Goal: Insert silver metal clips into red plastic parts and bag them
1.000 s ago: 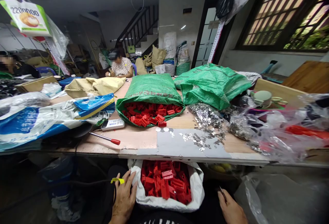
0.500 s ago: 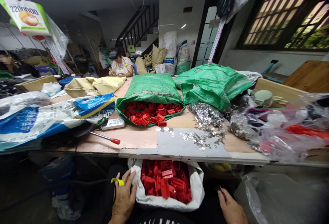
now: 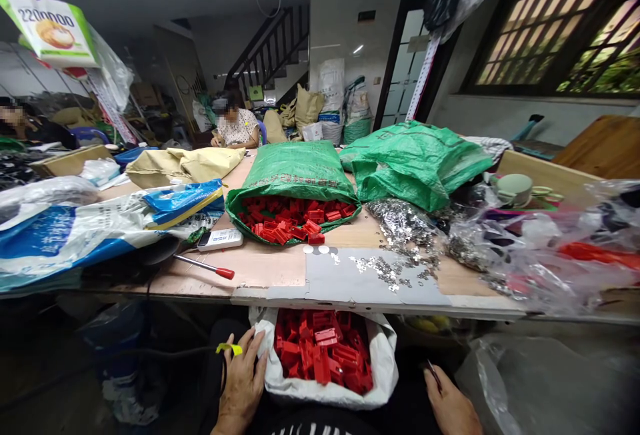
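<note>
A white sack (image 3: 385, 382) filled with red plastic parts (image 3: 325, 348) sits below the table edge, between my hands. My left hand (image 3: 243, 375) rests at the sack's left side, fingers stretched out, with yellow tape around one finger. To the right of the sack, my right hand (image 3: 447, 402) is closed around a thin, dark, pointed tool (image 3: 434, 375), perhaps tweezers; most of it is hidden in the hand. On the table, a green woven sack (image 3: 300, 168) lies with its mouth towards me, showing more red parts. Small silvery metal pieces (image 3: 387, 270) are scattered on a grey sheet.
Left on the table are a red-tipped lever (image 3: 220, 271), a white handheld device (image 3: 220, 240) and blue-white bags (image 3: 75, 235). On the right are another green sack (image 3: 415, 162) and clear plastic bags (image 3: 560, 262). A person (image 3: 237, 125) sits across the table; another is at far left.
</note>
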A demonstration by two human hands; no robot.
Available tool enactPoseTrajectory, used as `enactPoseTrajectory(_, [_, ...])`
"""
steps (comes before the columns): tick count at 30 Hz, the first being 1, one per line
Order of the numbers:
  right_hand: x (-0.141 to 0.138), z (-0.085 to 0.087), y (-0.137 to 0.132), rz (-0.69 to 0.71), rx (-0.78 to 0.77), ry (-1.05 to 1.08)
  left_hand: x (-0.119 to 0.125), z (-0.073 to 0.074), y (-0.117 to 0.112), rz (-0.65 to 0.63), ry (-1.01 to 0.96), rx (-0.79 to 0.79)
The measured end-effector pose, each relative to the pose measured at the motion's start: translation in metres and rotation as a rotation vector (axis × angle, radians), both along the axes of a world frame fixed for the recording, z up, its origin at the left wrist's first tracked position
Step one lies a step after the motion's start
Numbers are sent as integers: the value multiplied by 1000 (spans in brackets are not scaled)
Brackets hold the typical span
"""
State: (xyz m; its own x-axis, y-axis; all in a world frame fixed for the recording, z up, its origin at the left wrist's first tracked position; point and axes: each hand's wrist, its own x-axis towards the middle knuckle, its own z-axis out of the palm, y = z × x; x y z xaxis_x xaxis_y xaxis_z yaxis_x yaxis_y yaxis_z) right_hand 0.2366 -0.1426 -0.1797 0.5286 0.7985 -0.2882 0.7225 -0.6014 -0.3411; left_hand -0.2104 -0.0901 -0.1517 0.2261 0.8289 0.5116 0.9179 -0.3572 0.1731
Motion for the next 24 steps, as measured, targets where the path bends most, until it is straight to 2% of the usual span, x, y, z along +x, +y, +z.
enactPoseTrajectory(24, [-2,4,0,-17,38,-31,0,0,-1,17,15,-31])
